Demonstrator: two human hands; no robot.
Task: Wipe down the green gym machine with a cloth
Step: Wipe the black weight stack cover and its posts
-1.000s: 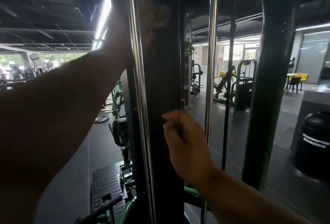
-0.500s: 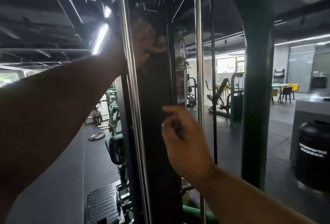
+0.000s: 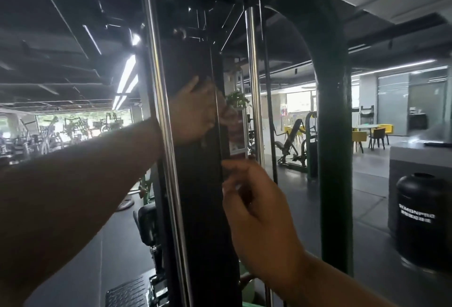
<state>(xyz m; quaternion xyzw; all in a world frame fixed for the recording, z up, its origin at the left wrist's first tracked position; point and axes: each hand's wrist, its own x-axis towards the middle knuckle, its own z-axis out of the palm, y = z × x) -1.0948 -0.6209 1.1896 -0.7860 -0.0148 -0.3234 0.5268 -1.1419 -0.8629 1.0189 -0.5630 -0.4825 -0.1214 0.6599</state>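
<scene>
Lower now, the left hand (image 3: 195, 111) presses flat on the machine's tall black panel (image 3: 198, 196), behind a shiny round rod (image 3: 168, 160); a cloth may be under it, too dark to tell. Nearer, the right hand (image 3: 259, 211) hangs loosely curled, holding nothing. Open floor lies right of the thick green post (image 3: 335, 160).

Left hand (image 3: 195, 111) presses on the dark upright panel (image 3: 200, 196) — right hand (image 3: 256, 209) curled just below.
</scene>
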